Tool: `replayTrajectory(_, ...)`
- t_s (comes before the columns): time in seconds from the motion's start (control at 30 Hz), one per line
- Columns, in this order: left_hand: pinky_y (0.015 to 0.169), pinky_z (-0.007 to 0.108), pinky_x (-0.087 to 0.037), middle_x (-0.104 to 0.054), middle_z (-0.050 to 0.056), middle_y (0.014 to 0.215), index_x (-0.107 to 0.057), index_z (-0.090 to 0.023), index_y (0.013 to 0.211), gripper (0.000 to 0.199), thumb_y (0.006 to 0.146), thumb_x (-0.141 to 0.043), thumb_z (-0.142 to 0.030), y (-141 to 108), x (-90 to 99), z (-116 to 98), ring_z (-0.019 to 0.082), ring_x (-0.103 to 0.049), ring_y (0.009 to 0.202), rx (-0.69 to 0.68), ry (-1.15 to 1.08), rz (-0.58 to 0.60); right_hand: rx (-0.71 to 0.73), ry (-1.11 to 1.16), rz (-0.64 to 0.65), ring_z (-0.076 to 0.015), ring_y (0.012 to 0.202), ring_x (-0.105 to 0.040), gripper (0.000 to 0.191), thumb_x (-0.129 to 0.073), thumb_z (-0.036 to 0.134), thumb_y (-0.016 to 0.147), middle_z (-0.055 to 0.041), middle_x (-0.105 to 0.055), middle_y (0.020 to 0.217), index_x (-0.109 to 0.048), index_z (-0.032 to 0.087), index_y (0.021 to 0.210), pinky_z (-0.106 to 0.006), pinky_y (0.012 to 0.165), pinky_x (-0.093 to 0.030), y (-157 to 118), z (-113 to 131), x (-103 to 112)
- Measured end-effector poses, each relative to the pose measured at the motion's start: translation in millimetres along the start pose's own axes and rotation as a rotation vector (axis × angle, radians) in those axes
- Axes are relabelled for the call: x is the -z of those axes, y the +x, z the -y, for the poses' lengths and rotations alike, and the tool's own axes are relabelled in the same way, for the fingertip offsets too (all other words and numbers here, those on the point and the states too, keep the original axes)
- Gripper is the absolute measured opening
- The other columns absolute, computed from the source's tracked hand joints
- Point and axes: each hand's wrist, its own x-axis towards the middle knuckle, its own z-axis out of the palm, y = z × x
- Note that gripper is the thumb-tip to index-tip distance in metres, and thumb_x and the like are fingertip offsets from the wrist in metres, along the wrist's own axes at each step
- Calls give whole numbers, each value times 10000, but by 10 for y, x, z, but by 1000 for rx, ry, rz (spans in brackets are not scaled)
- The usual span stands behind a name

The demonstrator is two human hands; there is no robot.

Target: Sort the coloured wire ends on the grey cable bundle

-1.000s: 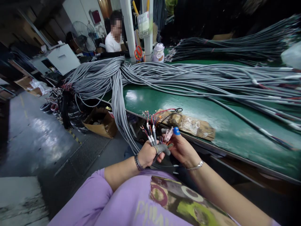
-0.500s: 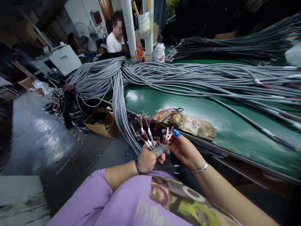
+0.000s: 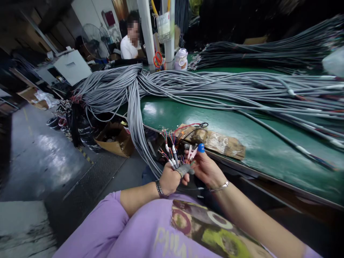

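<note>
My left hand, with grey covering on its thumb, is closed around several grey cables. Their stripped ends point up and fan out into thin coloured wires. Close beside it, my right hand has a blue cover on the thumb and pinches a pale pink clip. Orange and green wires run between the two hands, just below the clip. The right fingertips are partly hidden behind the clip and wires.
A thick bundle of grey cables lies across the green table and droops over its edge. A worn wooden board rests near that edge. A cardboard box stands on the floor. Another person sits behind the white posts.
My right hand has shifted slightly left and the clip has tilted. The cable ends in my left hand have moved a little right and up. The view has shifted slightly.
</note>
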Motion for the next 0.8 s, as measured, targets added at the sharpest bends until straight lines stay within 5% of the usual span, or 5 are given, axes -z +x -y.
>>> replayTrajectory(0.1,363,193,-351,-536,-19,472,-593,-122,653,461,675,-701,-569,-7,34,35,61,-434,366,-8,-4,6,-5,102,-93,-211,632,-604,547,-549,772,703,-51,-658,717,-637,235,750,-360,616,-516,-43,-9,-12)
replayTrajectory(0.33,400,208,-411,-564,-7,513,-596,-127,681,498,706,-660,-620,-72,193,160,74,-475,396,-13,83,97,-205,-58,157,-149,602,-577,482,-712,653,662,-32,-645,688,-657,181,739,-281,579,-475,-190,125,121)
replayTrajectory(0.43,427,212,-435,-562,1,511,-580,-128,637,505,722,-640,-622,-89,211,153,77,-492,409,-12,167,131,-216,-191,182,-136,578,-580,370,-821,473,628,-21,-660,651,-658,158,733,-274,592,-465,-219,182,123)
replayTrajectory(0.6,451,226,-453,-589,37,518,-591,-116,564,458,669,-720,-543,-83,183,82,99,-534,430,83,249,297,-149,-436,292,-150,591,-599,365,-785,473,664,-24,-698,690,-690,144,790,-289,612,-464,-254,236,10)
replayTrajectory(0.8,466,242,-480,-598,25,516,-613,-108,649,462,634,-744,-551,-67,178,82,105,-540,423,87,124,208,-74,-449,153,-128,609,-560,427,-719,572,703,-21,-663,690,-676,151,764,-269,607,-445,-311,187,91)
